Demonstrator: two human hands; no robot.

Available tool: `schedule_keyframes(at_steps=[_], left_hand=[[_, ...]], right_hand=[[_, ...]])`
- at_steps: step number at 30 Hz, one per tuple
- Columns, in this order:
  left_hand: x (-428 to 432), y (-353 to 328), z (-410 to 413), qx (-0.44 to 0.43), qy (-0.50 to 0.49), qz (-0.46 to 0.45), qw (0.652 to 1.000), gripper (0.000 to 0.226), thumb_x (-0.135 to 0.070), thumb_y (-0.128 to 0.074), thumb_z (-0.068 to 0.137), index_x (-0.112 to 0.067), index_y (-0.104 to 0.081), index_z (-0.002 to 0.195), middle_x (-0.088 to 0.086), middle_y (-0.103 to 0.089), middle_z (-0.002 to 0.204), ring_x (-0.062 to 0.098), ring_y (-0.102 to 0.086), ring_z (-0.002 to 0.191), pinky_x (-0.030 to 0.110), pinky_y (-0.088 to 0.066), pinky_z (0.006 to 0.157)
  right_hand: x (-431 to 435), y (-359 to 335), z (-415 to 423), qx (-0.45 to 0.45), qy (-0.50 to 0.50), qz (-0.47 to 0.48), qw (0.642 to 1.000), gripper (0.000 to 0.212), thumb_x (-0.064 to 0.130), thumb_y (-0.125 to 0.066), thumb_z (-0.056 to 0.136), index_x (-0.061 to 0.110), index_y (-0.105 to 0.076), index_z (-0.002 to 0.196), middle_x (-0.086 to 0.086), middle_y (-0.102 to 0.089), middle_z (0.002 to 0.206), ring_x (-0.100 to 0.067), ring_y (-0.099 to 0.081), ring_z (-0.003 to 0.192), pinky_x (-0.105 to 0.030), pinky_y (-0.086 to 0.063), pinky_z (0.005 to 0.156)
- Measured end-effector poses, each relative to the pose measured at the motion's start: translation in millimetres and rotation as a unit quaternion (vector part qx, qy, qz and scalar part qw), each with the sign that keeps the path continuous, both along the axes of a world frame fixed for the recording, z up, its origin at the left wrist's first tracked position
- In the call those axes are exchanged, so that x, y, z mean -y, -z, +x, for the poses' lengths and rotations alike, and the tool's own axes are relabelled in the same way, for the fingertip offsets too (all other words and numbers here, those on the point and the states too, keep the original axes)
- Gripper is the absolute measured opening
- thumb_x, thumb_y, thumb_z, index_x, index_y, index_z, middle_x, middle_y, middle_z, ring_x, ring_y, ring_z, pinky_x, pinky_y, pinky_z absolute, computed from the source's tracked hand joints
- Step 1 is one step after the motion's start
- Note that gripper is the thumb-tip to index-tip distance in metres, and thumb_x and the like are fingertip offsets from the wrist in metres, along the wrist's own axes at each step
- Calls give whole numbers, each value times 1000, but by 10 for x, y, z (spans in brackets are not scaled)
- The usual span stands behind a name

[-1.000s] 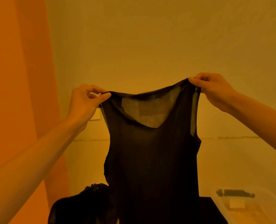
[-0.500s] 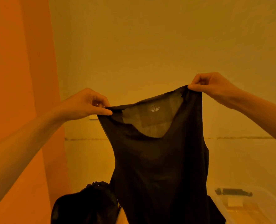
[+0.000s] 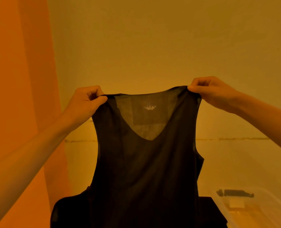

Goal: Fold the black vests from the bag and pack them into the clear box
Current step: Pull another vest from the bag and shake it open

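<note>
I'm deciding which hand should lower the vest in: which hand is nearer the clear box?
Right. The right hand pinches one shoulder of the vest, high above the clear box; the left hand pinches the other shoulder, farther off to the left.

surface (image 3: 235, 170): pale, mostly hidden | on it: clear box (image 3: 222, 203); black bag (image 3: 62, 209)

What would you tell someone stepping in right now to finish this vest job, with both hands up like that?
Left hand: its fingers pinch one shoulder strap of the sheer black sleeveless vest.
Right hand: pinches the other strap.
The vest hangs unfolded, spread between them.
Clear plastic box sits lower right; no vest shows in its visible part.
Dark bundle lower left, likely the bag.
Done: one vest out.
Left: fold it, pack it, then any others.
</note>
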State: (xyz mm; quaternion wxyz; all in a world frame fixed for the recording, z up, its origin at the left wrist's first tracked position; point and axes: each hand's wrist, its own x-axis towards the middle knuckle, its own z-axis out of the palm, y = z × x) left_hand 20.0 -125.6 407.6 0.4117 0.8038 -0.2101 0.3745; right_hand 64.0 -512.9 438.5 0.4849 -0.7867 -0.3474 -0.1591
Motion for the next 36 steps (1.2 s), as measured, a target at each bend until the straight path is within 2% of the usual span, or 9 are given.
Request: schedule_keyframes(at_steps=[3, 6, 9, 14, 18, 23, 28, 31, 36], left_hand=[[-14, 48, 4, 3, 31, -14, 999, 16, -9, -70, 94, -3, -59, 83, 9, -63, 75, 7, -62, 65, 13, -47, 56], [-35, 69, -13, -1, 62, 25, 998, 14, -14, -72, 91, -16, -70, 104, 0, -66, 73, 6, -66, 70, 15, -51, 62], [-52, 63, -1, 41, 4, 70, 997, 10, -18, -70, 94, -26, -74, 89, -4, -70, 75, 3, -65, 70, 12, -48, 62], [70, 24, 19, 68, -16, -62, 996, 11, -19, -66, 98, -16, -72, 90, 3, -69, 85, 10, -63, 78, 16, -47, 62], [135, -8, -30, 88, -11, -98, 991, 9, -17, -67, 97, -16, -72, 90, -2, -68, 83, 9, -62, 78, 12, -47, 61], [59, -7, -158, 97, -4, -74, 993, 8, -19, -66, 98, -19, -72, 93, 1, -69, 84, 13, -66, 79, 15, -52, 62], [-4, 45, -399, 111, 49, -106, 987, 16, -19, -67, 97, -30, -71, 86, -17, -66, 70, 1, -63, 72, 14, -50, 65], [-43, 102, -589, 120, 85, -118, 982, 23, -19, -70, 96, -35, -76, 80, -15, -69, 73, 5, -66, 74, 20, -53, 69], [-43, 162, -851, 128, 156, -169, 965, 32, -10, -67, 96, -32, -77, 74, -13, -71, 72, 6, -66, 73, 20, -53, 70]], right_hand=[[-74, 51, 50, -5, -10, 46, 999, 23, 30, -64, 89, 12, -60, 76, 0, -57, 74, -10, -55, 74, -20, -44, 70], [-93, 80, 74, 23, 22, 44, 999, 23, 30, -65, 92, 11, -63, 80, -2, -60, 76, -11, -57, 77, -23, -44, 74], [-78, 65, 85, 59, 80, 30, 995, 17, 31, -67, 95, 16, -71, 87, -5, -68, 82, -14, -62, 81, -30, -46, 79], [-101, 19, 94, 113, 164, 40, 979, 14, 29, -64, 99, 21, -74, 95, -12, -71, 87, -10, -64, 79, -28, -47, 75], [-168, 51, 56, 187, 213, -24, 959, 17, 31, -59, 102, 16, -67, 96, 2, -67, 82, -1, -60, 73, -22, -45, 69], [-183, 53, -100, 205, 203, 39, 957, 15, 31, -60, 101, 22, -67, 90, 8, -65, 82, 0, -59, 75, -20, -46, 70], [-221, 130, -449, 219, 180, 60, 957, 17, 31, -60, 101, 23, -67, 88, -20, -61, 82, -12, -57, 73, -33, -46, 69], [-216, 214, -719, 234, 159, 74, 956, 15, 25, -62, 101, 29, -68, 88, -15, -62, 81, -9, -58, 74, -24, -48, 68], [-165, 280, -1028, 249, 115, 128, 953, 16, 28, -62, 99, 33, -68, 85, -2, -59, 76, -12, -56, 74, -26, -46, 69]])
